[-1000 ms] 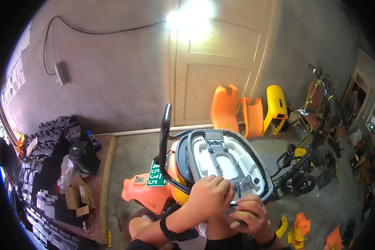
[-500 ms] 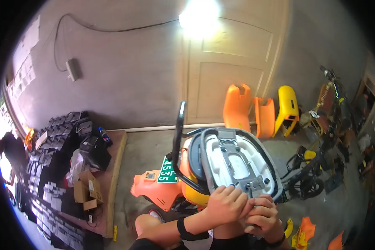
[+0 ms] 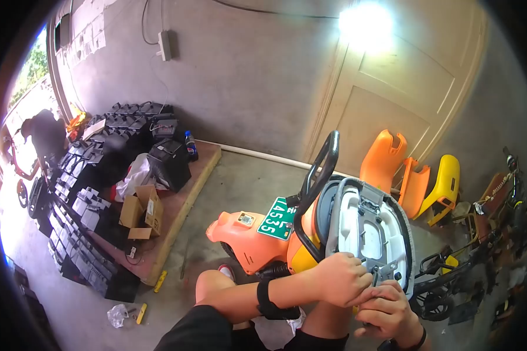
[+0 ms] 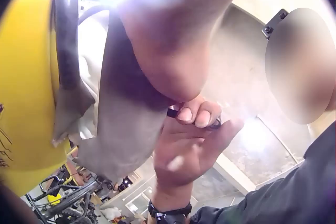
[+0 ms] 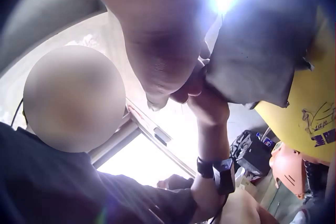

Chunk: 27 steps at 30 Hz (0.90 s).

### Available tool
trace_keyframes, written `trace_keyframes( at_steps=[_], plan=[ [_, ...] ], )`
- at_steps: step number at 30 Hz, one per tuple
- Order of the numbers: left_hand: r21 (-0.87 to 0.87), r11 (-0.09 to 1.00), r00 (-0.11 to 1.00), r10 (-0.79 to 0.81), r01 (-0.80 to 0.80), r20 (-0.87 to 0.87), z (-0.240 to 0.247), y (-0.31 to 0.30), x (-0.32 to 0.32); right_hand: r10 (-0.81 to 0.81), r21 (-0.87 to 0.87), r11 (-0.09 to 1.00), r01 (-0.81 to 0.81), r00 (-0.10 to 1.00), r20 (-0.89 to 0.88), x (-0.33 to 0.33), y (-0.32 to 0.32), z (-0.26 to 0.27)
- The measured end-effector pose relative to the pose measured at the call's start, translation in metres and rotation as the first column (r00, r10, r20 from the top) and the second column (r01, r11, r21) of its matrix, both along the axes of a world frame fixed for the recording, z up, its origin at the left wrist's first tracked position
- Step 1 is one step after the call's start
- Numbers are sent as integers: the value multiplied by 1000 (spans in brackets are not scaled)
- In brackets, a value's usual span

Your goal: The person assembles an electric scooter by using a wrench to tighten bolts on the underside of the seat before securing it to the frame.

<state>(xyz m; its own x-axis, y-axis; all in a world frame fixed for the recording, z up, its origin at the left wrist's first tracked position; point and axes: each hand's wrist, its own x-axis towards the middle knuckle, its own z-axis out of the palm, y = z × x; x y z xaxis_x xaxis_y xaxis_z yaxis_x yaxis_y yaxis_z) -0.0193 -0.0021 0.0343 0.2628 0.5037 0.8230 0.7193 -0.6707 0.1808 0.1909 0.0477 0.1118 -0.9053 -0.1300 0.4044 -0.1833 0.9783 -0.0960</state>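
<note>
An orange and yellow scooter [image 3: 266, 248] carries an upturned seat [image 3: 373, 231], its white underside framed by grey covering. At the seat's near end is a metal bracket [image 3: 385, 271]. My left hand [image 3: 344, 279] is curled into a fist by this bracket. My right hand [image 3: 386, 307] sits just below and to the right, touching the left. In the left wrist view its fingers curl round a small black piece [image 4: 172, 112], mostly hidden. A slim dark rod [image 3: 375, 279] shows beside both hands; I cannot tell whether the left holds it.
A black grab rail [image 3: 319, 190] rises behind the seat. Orange [image 3: 383, 159] and yellow body panels [image 3: 444, 186] lean by the door. Left, a low platform [image 3: 178, 225] bears several black batteries and an open cardboard box [image 3: 141, 213]. Bicycle parts [image 3: 442, 281] crowd the right.
The head view has swung left, so the scooter and platform appear farther right. Both hands stay together at the seat's near end, with only slight finger shifts.
</note>
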Motion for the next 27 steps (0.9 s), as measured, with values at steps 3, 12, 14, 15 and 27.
trace_keyframes(
  at_steps=[3,12,14,15,27],
  plan=[
    [24,999,999,-44,44,-13,4,-1,-11,-13,23,1000,13,1000,20,-7,-5,5],
    [94,993,997,-76,75,7,6,6,-76,66,-383,916,-116,988,-141,44,33,-3],
    [57,997,997,-48,45,54,10,9,-89,-56,-369,929,10,992,-114,54,35,-5],
    [25,999,999,-31,30,42,8,6,-84,-142,-330,939,97,983,-114,53,28,-12],
    [117,990,990,69,-84,122,4,1,-30,-532,-283,805,521,846,45,33,-15,-17]
  ],
)
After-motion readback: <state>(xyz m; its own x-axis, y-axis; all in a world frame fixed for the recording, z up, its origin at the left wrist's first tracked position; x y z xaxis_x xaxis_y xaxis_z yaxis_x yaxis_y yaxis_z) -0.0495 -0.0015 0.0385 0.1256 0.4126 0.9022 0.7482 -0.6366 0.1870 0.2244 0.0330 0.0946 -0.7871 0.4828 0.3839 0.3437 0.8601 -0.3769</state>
